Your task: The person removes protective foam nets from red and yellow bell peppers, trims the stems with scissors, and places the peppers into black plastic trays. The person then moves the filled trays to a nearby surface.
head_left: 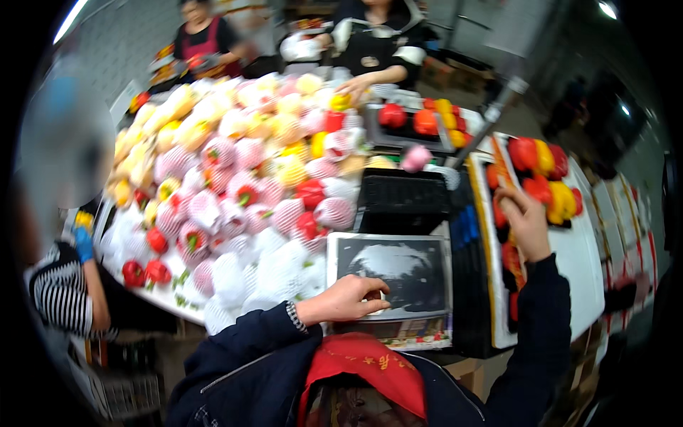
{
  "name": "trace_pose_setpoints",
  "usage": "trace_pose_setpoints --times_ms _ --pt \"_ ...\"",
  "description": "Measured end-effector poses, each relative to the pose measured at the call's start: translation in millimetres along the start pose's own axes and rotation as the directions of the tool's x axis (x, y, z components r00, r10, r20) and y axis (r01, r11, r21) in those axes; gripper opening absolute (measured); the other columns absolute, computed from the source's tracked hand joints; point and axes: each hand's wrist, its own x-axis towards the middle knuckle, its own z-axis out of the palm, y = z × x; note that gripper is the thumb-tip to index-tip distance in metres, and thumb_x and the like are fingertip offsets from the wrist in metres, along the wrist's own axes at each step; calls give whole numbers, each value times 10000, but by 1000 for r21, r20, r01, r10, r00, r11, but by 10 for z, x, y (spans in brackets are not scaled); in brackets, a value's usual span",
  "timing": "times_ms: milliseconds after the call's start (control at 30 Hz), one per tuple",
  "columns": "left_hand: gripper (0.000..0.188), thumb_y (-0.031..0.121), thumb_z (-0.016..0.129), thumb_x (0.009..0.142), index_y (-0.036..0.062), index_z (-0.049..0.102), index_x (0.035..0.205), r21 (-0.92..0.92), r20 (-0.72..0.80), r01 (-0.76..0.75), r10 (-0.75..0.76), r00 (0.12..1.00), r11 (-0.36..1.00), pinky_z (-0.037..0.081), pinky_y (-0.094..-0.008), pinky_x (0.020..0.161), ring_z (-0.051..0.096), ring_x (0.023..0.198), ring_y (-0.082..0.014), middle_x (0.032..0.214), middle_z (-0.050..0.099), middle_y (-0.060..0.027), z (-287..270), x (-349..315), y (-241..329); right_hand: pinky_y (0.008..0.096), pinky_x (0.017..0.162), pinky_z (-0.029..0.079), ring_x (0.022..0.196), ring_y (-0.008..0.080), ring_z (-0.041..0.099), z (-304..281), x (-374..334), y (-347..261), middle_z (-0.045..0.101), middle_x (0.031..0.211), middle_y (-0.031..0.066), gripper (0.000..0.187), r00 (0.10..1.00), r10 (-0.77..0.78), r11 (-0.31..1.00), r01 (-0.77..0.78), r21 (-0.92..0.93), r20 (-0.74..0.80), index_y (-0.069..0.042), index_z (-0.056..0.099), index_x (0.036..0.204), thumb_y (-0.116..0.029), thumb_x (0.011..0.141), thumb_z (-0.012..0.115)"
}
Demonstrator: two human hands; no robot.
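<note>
Behind, big heap of red and yellow peppers in white foam nets (242, 178). Left hand (348, 299) flat, fingers together, on grey metal scale plate (420, 274). Right hand (525, 220) half curled, touching white foam tray of peppers (583, 263).

Red & yellow peppers (544, 174), white foam nets (277, 267), dk-blue sleeves (249, 341), b/w striped top (57, 299).

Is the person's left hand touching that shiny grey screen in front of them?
Touching. The head view shows the left hand lying on the lower left part of the grey screen, fingertips pressed flat on its surface with no gap showing.
</note>
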Motion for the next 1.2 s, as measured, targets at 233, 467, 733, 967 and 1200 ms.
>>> trace_pose_setpoints --times_ms 233,467,733,967,1200 --pt "290 199 666 960 -9 659 1162 -292 -263 330 -407 875 898 532 -292 750 658 815 -130 900 726 -104 -117 -1270 -869 361 749 546 843 332 707 2176 88 -599 717 932 189 230 841 -208 977 152 151 499 1 710 1040 -158 878 673" --pt "316 193 662 960 -32 646 1180 -442 -297 386 -538 789 810 526 -280 780 647 876 -115 1016 722 -106 -172 -1841 -1204 457 893 504 1008 370 626 3898 417 -455 658 1024 180 351 799 -276 884 429 -185 534 -49 665 1146 -176 821 707" --pt "341 207 665 958 -22 626 1207 -546 -461 223 -512 725 808 531 -300 709 677 810 -141 943 725 -117 -156 -1980 -1339 483 869 524 1084 406 553 4473 307 -506 547 1130 230 706 818 -62 787 392 -476 572 -109 564 1266 -463 709 815" --pt "397 151 628 985 -17 534 1332 -615 -455 226 -573 681 756 507 -282 744 618 848 -104 935 667 -66 -312 -1885 -1357 485 907 507 1120 399 574 4519 482 -889 585 1211 212 549 793 -277 810 497 -313 543 -74 604 1267 -301 798 776" --pt "271 106 587 1003 -37 605 1232 -669 -507 117 -565 651 734 541 -277 828 677 929 -133 1015 692 -76 -407 -1961 -1370 501 1034 419 1241 456 473 5137 492 -1713 412 1425 283 890 715 -566 802 593 73 410 -70 394 1491 -290 754 844"
